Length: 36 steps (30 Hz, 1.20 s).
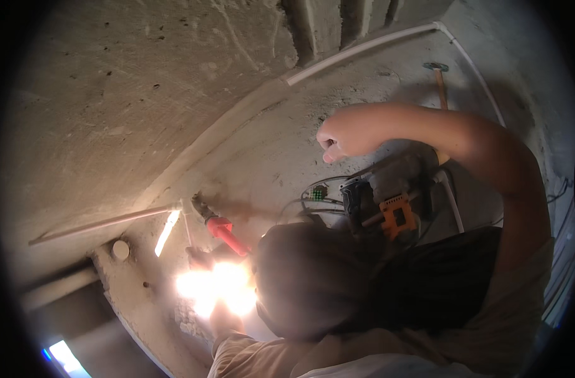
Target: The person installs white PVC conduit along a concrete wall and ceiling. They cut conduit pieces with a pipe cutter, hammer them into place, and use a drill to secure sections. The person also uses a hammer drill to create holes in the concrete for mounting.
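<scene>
My left hand (202, 257) reaches forward from the lower edge and closes on a red-handled tool (224, 232). The tool's metal head sits on a fitting (198, 205) where a thin white pipe (104, 222) meets the concrete wall. Strong glare (218, 290) washes out my left wrist and part of the hand. My right hand (338, 135) is raised high to the right, fingers curled into a fist close to the concrete, with nothing visible in it. A dark rounded head shape (306, 277) fills the middle and hides what lies below it.
A long white pipe (363, 50) runs along the concrete and bends at the upper right. A hammer (440, 82) lies near it. An orange and black power tool (394, 217), a small green part (319, 193) and cables lie under my right arm. A round white cap (120, 250) sits at the left.
</scene>
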{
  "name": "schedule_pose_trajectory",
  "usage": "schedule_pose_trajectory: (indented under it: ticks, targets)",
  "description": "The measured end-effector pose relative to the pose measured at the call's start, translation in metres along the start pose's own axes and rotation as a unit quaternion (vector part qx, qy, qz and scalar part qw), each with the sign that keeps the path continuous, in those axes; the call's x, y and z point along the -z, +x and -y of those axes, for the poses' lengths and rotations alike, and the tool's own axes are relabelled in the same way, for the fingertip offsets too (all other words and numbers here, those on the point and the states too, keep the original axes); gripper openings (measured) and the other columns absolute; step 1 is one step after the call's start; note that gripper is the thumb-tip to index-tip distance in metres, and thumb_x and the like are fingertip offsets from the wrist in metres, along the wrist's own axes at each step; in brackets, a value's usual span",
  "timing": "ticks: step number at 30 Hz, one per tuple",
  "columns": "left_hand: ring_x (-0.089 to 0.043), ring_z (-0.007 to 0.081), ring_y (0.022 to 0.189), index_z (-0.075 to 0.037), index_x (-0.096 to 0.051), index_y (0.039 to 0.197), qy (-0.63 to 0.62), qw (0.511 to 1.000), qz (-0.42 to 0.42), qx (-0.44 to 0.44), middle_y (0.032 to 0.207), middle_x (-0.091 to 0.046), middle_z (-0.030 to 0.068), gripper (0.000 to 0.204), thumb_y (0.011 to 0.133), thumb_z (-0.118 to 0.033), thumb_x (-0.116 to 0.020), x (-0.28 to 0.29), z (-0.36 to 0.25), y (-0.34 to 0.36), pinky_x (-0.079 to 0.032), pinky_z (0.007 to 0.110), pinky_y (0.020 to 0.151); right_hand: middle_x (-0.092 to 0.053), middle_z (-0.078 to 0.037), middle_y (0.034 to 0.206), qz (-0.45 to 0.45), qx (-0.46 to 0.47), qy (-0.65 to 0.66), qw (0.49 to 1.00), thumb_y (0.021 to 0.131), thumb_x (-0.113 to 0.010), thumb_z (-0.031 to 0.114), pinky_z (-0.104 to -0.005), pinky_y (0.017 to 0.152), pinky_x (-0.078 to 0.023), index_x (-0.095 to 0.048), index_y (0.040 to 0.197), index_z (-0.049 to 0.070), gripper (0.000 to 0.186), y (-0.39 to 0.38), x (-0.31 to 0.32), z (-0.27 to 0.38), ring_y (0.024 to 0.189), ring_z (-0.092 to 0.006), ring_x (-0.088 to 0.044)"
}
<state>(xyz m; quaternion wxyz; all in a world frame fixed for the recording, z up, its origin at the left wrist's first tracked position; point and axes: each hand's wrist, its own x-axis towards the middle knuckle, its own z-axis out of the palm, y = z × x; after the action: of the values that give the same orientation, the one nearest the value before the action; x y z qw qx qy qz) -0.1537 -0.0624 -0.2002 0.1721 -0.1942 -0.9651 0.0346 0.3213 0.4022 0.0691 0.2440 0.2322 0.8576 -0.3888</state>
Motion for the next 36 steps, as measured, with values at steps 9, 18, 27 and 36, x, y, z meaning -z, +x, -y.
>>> schedule_pose_trajectory:
  ticks: [9,18,27,36]
  targets:
    - [-0.067,0.0424,0.08,-0.005,-0.059,0.098,-0.08,0.994,0.055,-0.051,0.084,-0.067,0.0207,0.009,0.1,-0.014,-0.055,0.214,-0.089,-0.109,-0.051,0.054,0.072,-0.073,-0.022,0.112,-0.125,0.171,-0.013,0.977,0.098,-0.069,0.039,-0.0495,0.09,-0.054,-0.07,0.122,0.002,0.044,0.014,0.0,0.01,0.104,-0.0359,-0.071]
    - [-0.062,0.0458,0.076,-0.004,-0.057,0.089,-0.138,0.979,0.097,-0.113,0.08,-0.063,0.0196,0.006,0.093,-0.009,-0.055,0.404,-0.161,-0.172,-0.048,0.054,0.066,-0.059,-0.037,0.135,-0.245,0.281,0.106,0.922,0.098,-0.071,0.041,-0.0437,0.106,-0.05,-0.055,0.135,-0.013,0.067,0.077,0.016,0.22,0.129,-0.0389,-0.062]
    - [-0.064,0.0475,0.077,-0.002,-0.056,0.083,-0.132,0.937,0.324,0.002,0.079,-0.066,0.0227,0.015,0.093,-0.013,-0.061,0.444,-0.117,-0.185,-0.048,0.055,0.066,-0.054,0.003,0.071,-0.243,0.517,0.247,0.783,0.1,-0.068,0.023,-0.0299,0.052,-0.041,-0.067,0.092,0.01,0.015,0.032,0.035,0.215,0.06,-0.0077,-0.049]
    - [-0.06,0.0298,0.06,-0.01,-0.059,0.075,-0.103,0.967,-0.015,-0.235,0.064,-0.055,0.007,0.02,0.085,-0.018,-0.073,0.477,-0.153,-0.129,-0.045,0.042,0.055,-0.033,0.006,0.057,-0.508,0.431,0.374,0.646,0.108,-0.055,0.009,-0.0253,0.042,-0.02,-0.061,0.109,0.003,0.008,-0.063,0.131,-0.008,0.045,-0.0045,-0.026]
